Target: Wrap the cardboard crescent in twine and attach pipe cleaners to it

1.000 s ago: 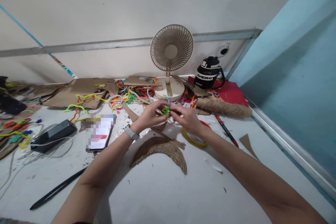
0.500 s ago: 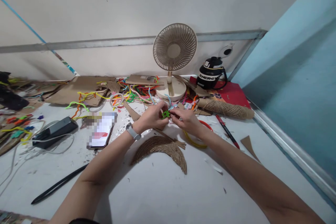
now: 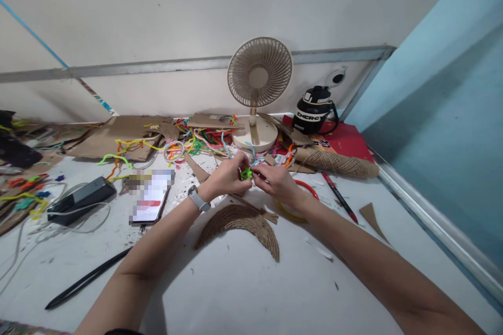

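Both hands meet above the middle of the white table, in front of the fan. My left hand [image 3: 230,175], with a watch on its wrist, is closed around a small bright green pipe cleaner [image 3: 246,173] bent into loops. My right hand [image 3: 275,182] pinches the right side of the same green piece; its fingertips partly hide it. Just below the hands lies a crescent of cardboard covered in coiled twine [image 3: 236,220]. Under my right wrist are a yellow ring [image 3: 288,213] and a red ring [image 3: 308,187], both partly covered.
A desk fan [image 3: 259,78] stands behind the hands, amid tangled coloured pipe cleaners [image 3: 204,138] and cardboard [image 3: 118,133]. To the left lie a phone [image 3: 152,196] and a black device with cables [image 3: 81,200]. At right are a twine roll [image 3: 338,162], a marker [image 3: 340,198] and a black jug [image 3: 312,110].
The green pipe cleaner has turned slightly between my fingers, and my right fingers have shifted a little. The whole view has moved slightly; the table things stay put.
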`<action>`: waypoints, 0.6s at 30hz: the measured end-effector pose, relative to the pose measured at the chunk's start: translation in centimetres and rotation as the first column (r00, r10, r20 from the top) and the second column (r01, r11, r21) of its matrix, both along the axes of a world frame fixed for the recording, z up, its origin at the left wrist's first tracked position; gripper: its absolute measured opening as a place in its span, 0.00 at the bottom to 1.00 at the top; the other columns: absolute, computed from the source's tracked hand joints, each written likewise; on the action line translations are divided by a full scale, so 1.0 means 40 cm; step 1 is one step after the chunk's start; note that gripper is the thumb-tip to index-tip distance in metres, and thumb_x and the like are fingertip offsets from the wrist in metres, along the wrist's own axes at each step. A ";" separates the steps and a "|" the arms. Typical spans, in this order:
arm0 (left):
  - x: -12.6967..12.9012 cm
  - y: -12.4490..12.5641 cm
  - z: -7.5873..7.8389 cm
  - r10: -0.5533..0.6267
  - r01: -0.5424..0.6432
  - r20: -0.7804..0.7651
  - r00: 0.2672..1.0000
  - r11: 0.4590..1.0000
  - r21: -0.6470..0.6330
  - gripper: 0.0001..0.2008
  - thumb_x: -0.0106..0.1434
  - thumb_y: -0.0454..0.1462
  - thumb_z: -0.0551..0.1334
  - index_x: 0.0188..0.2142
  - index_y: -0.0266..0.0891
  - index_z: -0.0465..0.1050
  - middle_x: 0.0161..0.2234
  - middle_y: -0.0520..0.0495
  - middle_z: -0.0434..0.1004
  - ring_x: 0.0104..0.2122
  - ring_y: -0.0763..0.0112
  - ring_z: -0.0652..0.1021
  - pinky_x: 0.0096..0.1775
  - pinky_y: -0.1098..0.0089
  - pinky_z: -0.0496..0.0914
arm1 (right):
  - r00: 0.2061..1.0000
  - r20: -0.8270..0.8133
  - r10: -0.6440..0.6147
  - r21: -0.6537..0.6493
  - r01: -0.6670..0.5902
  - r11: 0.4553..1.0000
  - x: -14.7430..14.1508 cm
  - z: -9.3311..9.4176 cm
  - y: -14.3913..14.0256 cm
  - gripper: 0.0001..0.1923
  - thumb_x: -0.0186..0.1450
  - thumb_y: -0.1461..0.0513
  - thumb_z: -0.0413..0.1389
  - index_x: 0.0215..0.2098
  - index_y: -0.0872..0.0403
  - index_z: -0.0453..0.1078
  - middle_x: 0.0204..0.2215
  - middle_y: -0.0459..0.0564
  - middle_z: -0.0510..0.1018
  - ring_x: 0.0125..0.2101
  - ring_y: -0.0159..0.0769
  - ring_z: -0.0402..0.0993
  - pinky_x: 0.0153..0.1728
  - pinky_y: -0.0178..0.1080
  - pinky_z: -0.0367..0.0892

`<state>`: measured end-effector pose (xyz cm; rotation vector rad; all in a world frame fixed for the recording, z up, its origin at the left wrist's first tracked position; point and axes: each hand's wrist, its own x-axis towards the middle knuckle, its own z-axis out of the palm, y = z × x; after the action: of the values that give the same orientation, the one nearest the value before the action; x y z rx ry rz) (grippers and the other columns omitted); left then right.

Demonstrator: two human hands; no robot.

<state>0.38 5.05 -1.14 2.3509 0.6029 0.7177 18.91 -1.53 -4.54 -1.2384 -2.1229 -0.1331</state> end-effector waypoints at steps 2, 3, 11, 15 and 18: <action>0.000 -0.001 0.001 0.007 -0.007 -0.004 1.000 1.000 0.007 0.13 0.52 0.35 0.61 0.36 0.40 0.58 0.23 0.58 0.63 0.21 0.77 0.66 0.25 0.75 0.57 | 1.000 0.003 -0.004 0.018 0.004 1.000 0.000 0.000 0.001 0.11 0.68 0.63 0.50 0.45 0.55 0.71 0.35 0.53 0.82 0.29 0.36 0.77 0.30 0.36 0.66; 0.000 -0.001 0.001 0.007 -0.007 -0.006 1.000 1.000 0.011 0.13 0.52 0.35 0.61 0.35 0.40 0.58 0.22 0.58 0.63 0.21 0.77 0.66 0.25 0.75 0.57 | 1.000 0.011 -0.005 0.035 0.005 0.999 0.000 0.000 0.002 0.10 0.68 0.63 0.50 0.45 0.55 0.71 0.34 0.53 0.82 0.29 0.35 0.77 0.30 0.36 0.66; 0.000 0.000 0.003 -0.018 0.018 -0.013 1.000 1.000 -0.011 0.14 0.50 0.34 0.61 0.36 0.41 0.58 0.21 0.59 0.61 0.20 0.78 0.64 0.24 0.75 0.55 | 0.991 0.130 -0.038 0.211 0.010 0.977 0.001 -0.004 0.004 0.10 0.69 0.63 0.50 0.44 0.57 0.71 0.33 0.55 0.82 0.30 0.39 0.78 0.31 0.39 0.68; -0.004 0.000 0.008 -0.021 0.021 -0.027 0.999 1.000 -0.011 0.15 0.49 0.33 0.61 0.35 0.41 0.57 0.21 0.60 0.61 0.20 0.78 0.63 0.24 0.75 0.55 | 0.988 0.148 -0.051 0.241 0.014 0.971 0.004 -0.005 0.006 0.10 0.69 0.64 0.49 0.44 0.58 0.71 0.33 0.56 0.82 0.31 0.40 0.78 0.32 0.40 0.69; -0.006 -0.002 0.017 -0.012 0.012 -0.027 1.000 1.000 -0.022 0.15 0.49 0.33 0.61 0.35 0.41 0.57 0.21 0.60 0.61 0.19 0.78 0.63 0.24 0.75 0.55 | 0.989 0.133 -0.067 0.219 0.037 0.975 0.011 -0.002 0.007 0.10 0.69 0.64 0.49 0.43 0.56 0.71 0.33 0.54 0.81 0.31 0.38 0.77 0.32 0.39 0.69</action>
<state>0.14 4.98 -0.48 2.3458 0.6049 0.6721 19.33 -1.24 -4.64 -1.1848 -2.1278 -0.4743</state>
